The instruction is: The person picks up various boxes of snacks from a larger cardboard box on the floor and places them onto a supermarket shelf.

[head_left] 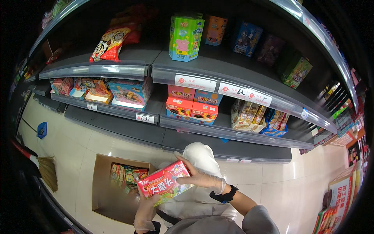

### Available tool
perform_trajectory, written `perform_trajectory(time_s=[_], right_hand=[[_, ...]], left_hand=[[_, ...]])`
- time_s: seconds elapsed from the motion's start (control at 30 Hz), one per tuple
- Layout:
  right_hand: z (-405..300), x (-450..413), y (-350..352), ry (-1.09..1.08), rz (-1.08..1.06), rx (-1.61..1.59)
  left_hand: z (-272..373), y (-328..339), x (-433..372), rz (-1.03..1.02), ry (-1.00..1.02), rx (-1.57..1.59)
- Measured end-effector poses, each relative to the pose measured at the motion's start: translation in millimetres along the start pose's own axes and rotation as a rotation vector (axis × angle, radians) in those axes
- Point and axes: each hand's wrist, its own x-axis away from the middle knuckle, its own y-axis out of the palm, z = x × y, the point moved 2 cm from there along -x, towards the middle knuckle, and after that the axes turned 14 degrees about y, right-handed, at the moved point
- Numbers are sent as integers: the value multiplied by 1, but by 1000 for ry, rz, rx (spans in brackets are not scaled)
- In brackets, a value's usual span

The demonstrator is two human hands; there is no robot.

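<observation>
A red snack box [163,185] with large white characters and a green lower edge is held tilted above my lap, gripped at both ends. My left hand [146,207], in a clear plastic glove, has its thumb on the near left corner. My right hand [201,178], gloved likewise and with a black band at the wrist, clasps the right end. Just left of the snack box, an open cardboard carton [102,187] stands on the floor. Inside it lie several colourful snack packets [128,175]; its near part is blurred.
Ahead, a dark shelf unit [117,125] carries a green hexagonal box [187,38], a red-and-white snack bag [109,44], red boxes [191,108] and trays of wrapped bars [248,115]. Price tags [195,82] line its edges. A broom [48,172] and a blue dustpan [42,130] are at left.
</observation>
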Motion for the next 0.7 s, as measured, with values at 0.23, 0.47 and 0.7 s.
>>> perform_trajectory(time_s=[0.23,0.47,0.7], right_hand=[[-7,9,3,18,-57,-140],[6,7,7,5,0,-237],[10,7,5,46,68,-210]], left_hand=[[22,23,10,-12,167,50],[9,7,0,-106,131,-67],[-4,6,-5,-56,51,-57]])
